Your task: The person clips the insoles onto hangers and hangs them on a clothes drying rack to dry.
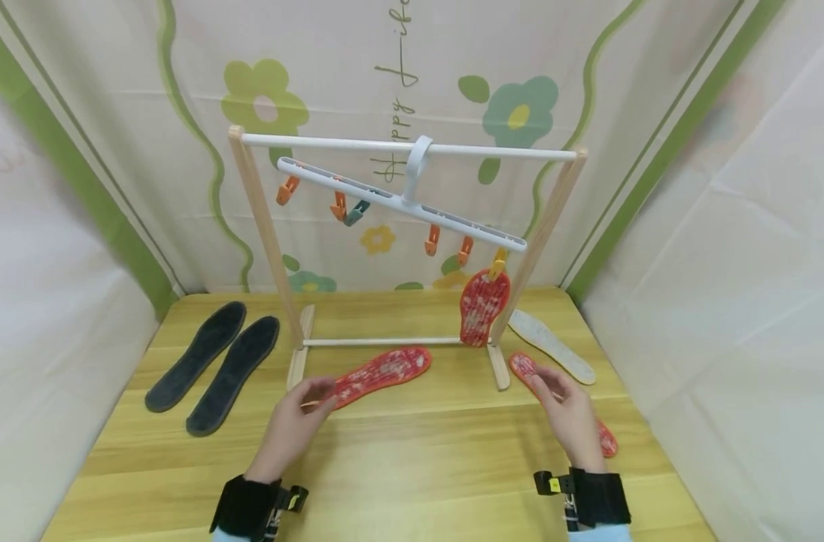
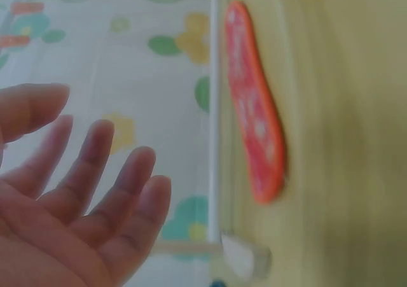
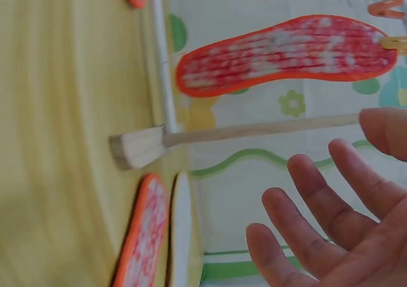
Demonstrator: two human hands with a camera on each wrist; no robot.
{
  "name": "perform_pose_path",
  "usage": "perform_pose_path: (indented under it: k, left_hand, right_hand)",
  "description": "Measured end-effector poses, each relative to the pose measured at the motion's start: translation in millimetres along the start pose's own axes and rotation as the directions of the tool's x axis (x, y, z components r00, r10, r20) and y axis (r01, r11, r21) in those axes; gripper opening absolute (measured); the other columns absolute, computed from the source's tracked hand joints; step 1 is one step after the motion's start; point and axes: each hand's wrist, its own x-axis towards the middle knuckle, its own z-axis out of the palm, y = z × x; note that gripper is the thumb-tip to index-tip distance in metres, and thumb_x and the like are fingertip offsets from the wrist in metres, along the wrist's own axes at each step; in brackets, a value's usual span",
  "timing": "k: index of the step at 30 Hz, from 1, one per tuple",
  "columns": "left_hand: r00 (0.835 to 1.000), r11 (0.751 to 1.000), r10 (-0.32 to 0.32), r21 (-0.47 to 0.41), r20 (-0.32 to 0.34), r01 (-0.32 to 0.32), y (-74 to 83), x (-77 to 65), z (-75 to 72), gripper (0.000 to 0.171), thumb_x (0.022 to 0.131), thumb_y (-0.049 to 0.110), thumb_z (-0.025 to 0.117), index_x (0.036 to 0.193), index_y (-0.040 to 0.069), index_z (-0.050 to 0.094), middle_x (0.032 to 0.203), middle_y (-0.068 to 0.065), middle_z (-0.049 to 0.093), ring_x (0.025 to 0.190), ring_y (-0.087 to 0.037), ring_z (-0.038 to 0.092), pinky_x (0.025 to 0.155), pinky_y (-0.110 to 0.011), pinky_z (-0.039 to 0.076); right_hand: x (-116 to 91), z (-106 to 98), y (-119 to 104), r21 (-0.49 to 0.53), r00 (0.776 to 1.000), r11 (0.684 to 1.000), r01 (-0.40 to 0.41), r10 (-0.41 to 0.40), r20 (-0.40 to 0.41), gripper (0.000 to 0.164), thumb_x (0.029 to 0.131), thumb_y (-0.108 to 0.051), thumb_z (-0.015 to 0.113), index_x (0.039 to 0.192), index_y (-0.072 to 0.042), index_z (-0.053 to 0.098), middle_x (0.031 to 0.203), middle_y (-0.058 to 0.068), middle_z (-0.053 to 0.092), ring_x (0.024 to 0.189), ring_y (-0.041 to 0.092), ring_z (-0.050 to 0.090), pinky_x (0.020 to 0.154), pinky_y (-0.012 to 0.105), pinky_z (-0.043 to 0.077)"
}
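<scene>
A red-and-white insole hangs from a yellow clip at the lower right end of a tilted white clip hanger. My left hand, its fingers loosely bent, overlaps one end of a second red insole in the head view. In the left wrist view that insole lies apart from the hand. My right hand is held over a third red insole, covering its middle. The right wrist view shows this hand empty with fingers spread.
The hanger hooks over the top bar of a wooden rack. Several orange clips and a teal clip dangle from it. Two dark insoles lie at left, a pale insole at right. Fabric walls enclose the table.
</scene>
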Motion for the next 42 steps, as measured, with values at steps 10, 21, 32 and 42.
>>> perform_pose_path:
  k: [10,21,32,42]
  left_hand:
    - [0.994,0.988,-0.056,0.139,-0.095,0.069,-17.3,-38.0,-32.4,0.025,0.096,0.012,0.067,0.121,0.007,0.064,0.115,-0.010,0.067,0.104,-0.024,0.062,0.087,-0.039,0.053]
    - [0.990,0.978,-0.087,0.178,-0.115,0.107,-30.4,-57.7,-29.2,0.026,0.094,0.011,0.069,0.119,0.006,0.066,0.111,-0.007,0.070,0.102,-0.022,0.064,0.087,-0.041,0.053]
    - [0.989,0.969,-0.099,0.217,-0.106,0.120,-31.5,-61.8,-16.2,0.024,0.093,0.011,0.069,0.117,0.008,0.067,0.111,-0.003,0.070,0.103,-0.023,0.064,0.089,-0.045,0.052]
    - [0.991,0.967,-0.072,0.237,-0.114,0.097,-29.5,-61.3,-15.1,0.024,0.092,0.010,0.071,0.115,0.009,0.068,0.110,-0.002,0.069,0.102,-0.023,0.063,0.088,-0.046,0.052]
  right_hand:
    - [-16,6,28,-0.127,0.996,0.988,0.094,-0.091,0.026,0.029,0.100,-0.016,0.061,0.123,0.001,0.064,0.117,0.017,0.067,0.108,0.034,0.063,0.089,0.050,0.051]
    - [-30,-13,52,-0.180,0.988,0.982,-0.060,0.085,0.132,0.039,0.104,-0.020,0.054,0.134,0.004,0.055,0.132,0.026,0.057,0.122,0.042,0.054,0.095,0.055,0.047]
    - [-36,-32,73,-0.312,0.991,0.945,-0.096,0.119,0.056,0.039,0.103,-0.027,0.054,0.130,0.001,0.059,0.127,0.028,0.059,0.115,0.046,0.056,0.091,0.058,0.047]
    - [-6,-58,93,-0.440,0.977,0.885,-0.149,0.200,0.071,0.052,0.103,-0.036,0.053,0.134,0.006,0.052,0.134,0.037,0.048,0.120,0.054,0.046,0.089,0.063,0.042]
